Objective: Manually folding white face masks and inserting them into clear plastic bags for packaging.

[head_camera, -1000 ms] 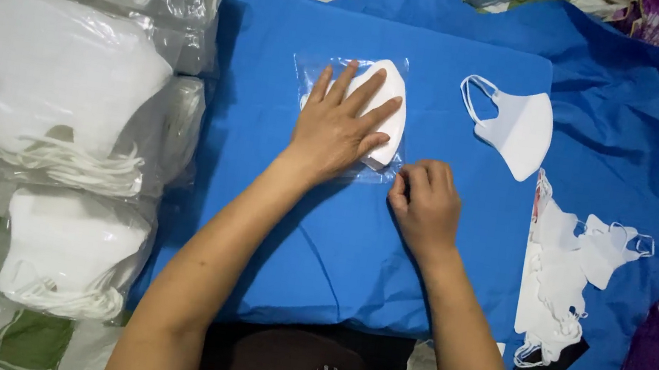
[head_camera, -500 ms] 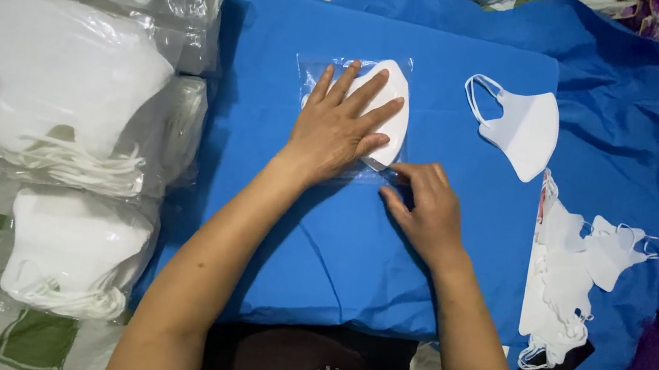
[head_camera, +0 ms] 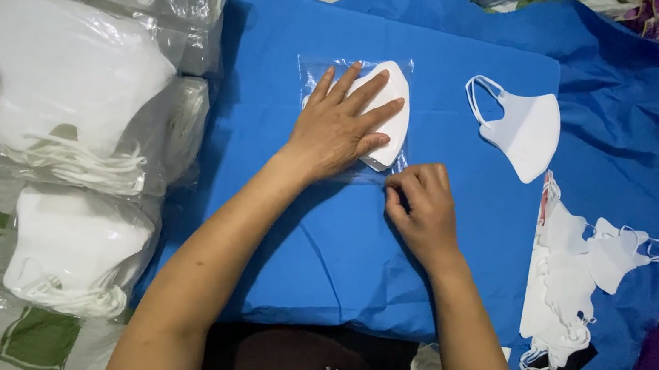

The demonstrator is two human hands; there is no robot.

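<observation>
Pressing the bagged mask (head_camera: 386, 116) flat with spread left hand (head_camera: 342, 127) fingers suits sealing, while the right hand (head_camera: 421, 206), fingertips pinched, should run evenly along the clear sleeve (head_camera: 315, 71) edge.

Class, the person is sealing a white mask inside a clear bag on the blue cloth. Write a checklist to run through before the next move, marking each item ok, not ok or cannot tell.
1. Left hand lies flat on the clear bag, pinning it: ok.
2. White mask sits inside the bag: ok.
3. Right hand pinches the bag's lower edge: ok.
4. Bag edge fully sealed: cannot tell.
5. Loose mask lies apart from the hands: ok.
6. Blue cloth lies flat under the bag: ok.
</observation>
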